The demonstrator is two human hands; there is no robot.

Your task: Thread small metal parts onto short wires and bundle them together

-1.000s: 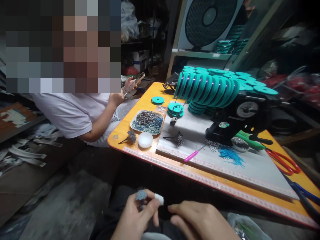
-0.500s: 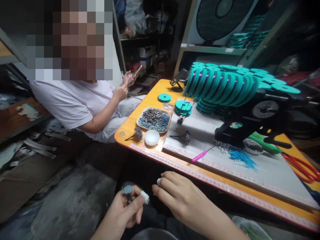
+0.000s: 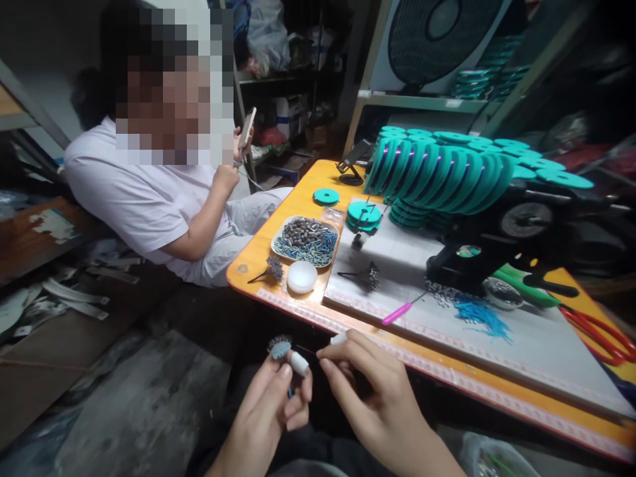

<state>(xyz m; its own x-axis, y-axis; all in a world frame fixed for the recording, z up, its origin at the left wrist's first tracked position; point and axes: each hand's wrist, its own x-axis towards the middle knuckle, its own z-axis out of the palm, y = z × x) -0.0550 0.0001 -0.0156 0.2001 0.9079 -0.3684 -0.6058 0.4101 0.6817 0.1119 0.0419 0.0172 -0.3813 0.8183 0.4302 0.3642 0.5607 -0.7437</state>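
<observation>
Left hand [image 3: 271,401] upright, fingers gripping a grey-blue bundle [image 3: 280,349]; right hand [image 3: 375,384] angled inward, fingers pinching a thin dark strand [image 3: 306,349].

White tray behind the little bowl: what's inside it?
The tray holds dark gray pieces toward the back and thin blue-green pieces toward the front and right. Its floor is covered, so anything beneath them cannot be seen.
</observation>
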